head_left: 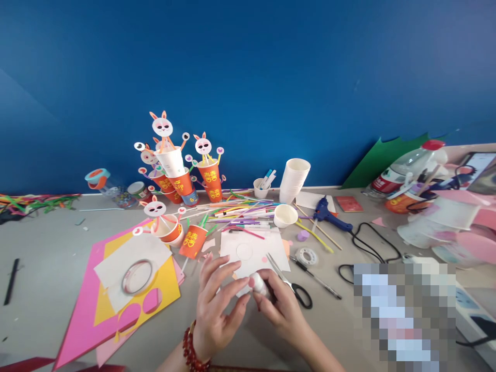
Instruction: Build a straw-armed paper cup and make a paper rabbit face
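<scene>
My right hand (277,299) is wrapped round a small white object (260,285) with a pinkish end, which looks like a small tube or bottle. Beside it, my left hand (219,299) has its fingers spread, and one fingertip is close to the pink end; whether it touches cannot be made out. A red bead bracelet is on the left wrist. Beyond the hands lies a white sheet (230,248) with a white paper circle (244,251) on it. Scissors (287,279) with black handles rest just right of the sheet, near my right hand.
Red and white cups with paper rabbit faces (161,126) stand at the back left. Pink and yellow sheets (83,305) with a tape ring lie left. A cup stack (293,181), blue glue gun (329,214), clear tape roll (306,256) and bottle (406,168) are right.
</scene>
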{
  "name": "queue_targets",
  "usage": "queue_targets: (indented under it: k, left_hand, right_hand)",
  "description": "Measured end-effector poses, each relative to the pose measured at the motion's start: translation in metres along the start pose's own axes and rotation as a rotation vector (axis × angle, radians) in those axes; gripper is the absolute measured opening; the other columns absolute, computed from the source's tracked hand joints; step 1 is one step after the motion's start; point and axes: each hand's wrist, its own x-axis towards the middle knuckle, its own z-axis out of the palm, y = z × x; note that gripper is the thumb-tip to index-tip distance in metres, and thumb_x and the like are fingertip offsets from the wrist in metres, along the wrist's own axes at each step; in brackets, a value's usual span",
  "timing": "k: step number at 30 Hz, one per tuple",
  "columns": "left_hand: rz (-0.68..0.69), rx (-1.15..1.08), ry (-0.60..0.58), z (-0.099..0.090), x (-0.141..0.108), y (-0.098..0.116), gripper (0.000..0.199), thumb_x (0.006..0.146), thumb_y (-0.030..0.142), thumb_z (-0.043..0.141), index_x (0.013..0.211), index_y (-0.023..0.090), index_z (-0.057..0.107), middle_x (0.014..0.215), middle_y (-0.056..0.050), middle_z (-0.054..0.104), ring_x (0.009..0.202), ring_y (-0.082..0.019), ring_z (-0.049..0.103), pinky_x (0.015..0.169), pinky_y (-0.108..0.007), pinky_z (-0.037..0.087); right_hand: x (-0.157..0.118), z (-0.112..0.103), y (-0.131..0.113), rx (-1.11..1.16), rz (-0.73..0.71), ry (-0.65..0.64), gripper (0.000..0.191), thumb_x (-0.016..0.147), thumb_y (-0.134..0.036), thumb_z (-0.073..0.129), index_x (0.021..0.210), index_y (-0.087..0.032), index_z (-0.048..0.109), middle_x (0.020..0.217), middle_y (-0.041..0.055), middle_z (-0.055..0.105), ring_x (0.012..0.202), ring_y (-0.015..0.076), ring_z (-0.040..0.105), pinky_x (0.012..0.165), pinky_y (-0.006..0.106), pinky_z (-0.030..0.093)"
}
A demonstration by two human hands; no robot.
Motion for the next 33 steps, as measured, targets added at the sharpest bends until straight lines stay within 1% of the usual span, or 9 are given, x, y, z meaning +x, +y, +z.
queue_targets:
  k: [3,7,10,15,19,24,33]
  left_hand:
    - [0.008,0.034,0.020,0.0004,0.0028,0.0005,0.029,0.085,0.011,0.064,0.110,0.024,0.069,0.117,-0.007,0.068,0.122,-0.031,0.053,0.108,-0.062,0.038]
    - [0.051,0.114,0.000,-0.0002,0.0061,0.0024,0.028,0.085,0.011,0.066,0.108,0.026,0.069,0.112,-0.004,0.071,0.117,-0.028,0.057,0.112,-0.062,0.031]
    - [0.073,0.158,0.006,-0.0007,0.0067,0.0034,0.027,0.085,0.012,0.065,0.107,0.027,0.070,0.111,-0.003,0.073,0.115,-0.026,0.059,0.115,-0.060,0.028]
    - [0.077,0.166,0.033,0.0005,0.0059,0.0028,0.027,0.083,0.011,0.064,0.104,0.026,0.071,0.108,-0.003,0.074,0.114,-0.027,0.060,0.114,-0.061,0.028]
    - [0.072,0.163,0.030,0.0020,0.0048,0.0020,0.030,0.083,0.008,0.062,0.105,0.026,0.070,0.107,-0.003,0.074,0.112,-0.027,0.060,0.114,-0.061,0.027]
    - [0.057,0.161,0.060,0.0038,0.0046,0.0022,0.027,0.083,0.009,0.064,0.104,0.026,0.070,0.106,-0.004,0.074,0.110,-0.026,0.061,0.113,-0.061,0.028]
    - [0.054,0.143,0.045,0.0063,0.0063,0.0009,0.026,0.082,0.006,0.062,0.100,0.024,0.070,0.104,-0.003,0.075,0.109,-0.026,0.062,0.113,-0.060,0.028]
  right_hand:
    - [-0.0007,0.0012,-0.0002,0.011,0.007,-0.007,0.013,0.088,-0.025,0.052,0.099,-0.021,0.057,0.080,-0.0004,0.061,0.070,0.0163,0.054,0.065,0.027,0.044]
    - [-0.0005,0.0024,-0.0003,0.043,0.041,-0.023,0.012,0.089,-0.024,0.052,0.099,-0.021,0.057,0.077,-0.0006,0.061,0.071,0.0167,0.055,0.064,0.026,0.044]
    - [0.0004,0.0026,-0.0017,0.051,0.047,-0.022,0.012,0.089,-0.024,0.053,0.100,-0.021,0.057,0.075,-0.0008,0.061,0.071,0.0168,0.056,0.063,0.026,0.045]
    - [0.0018,0.0032,-0.0050,0.043,0.034,-0.008,0.012,0.089,-0.024,0.053,0.100,-0.021,0.057,0.074,-0.0009,0.060,0.072,0.0171,0.058,0.062,0.026,0.045]
    - [0.0021,0.0049,-0.0043,0.036,0.040,-0.005,0.011,0.089,-0.024,0.053,0.099,-0.021,0.057,0.075,-0.0008,0.060,0.071,0.0168,0.057,0.061,0.026,0.044]
    - [0.0033,0.0063,-0.0032,0.052,0.064,-0.019,0.011,0.089,-0.025,0.052,0.099,-0.021,0.056,0.075,-0.0013,0.059,0.067,0.0158,0.055,0.059,0.025,0.042]
    - [0.0032,0.0083,-0.0001,0.081,0.083,-0.029,0.011,0.090,-0.025,0.051,0.099,-0.021,0.055,0.074,-0.0019,0.058,0.062,0.0144,0.053,0.057,0.025,0.042]
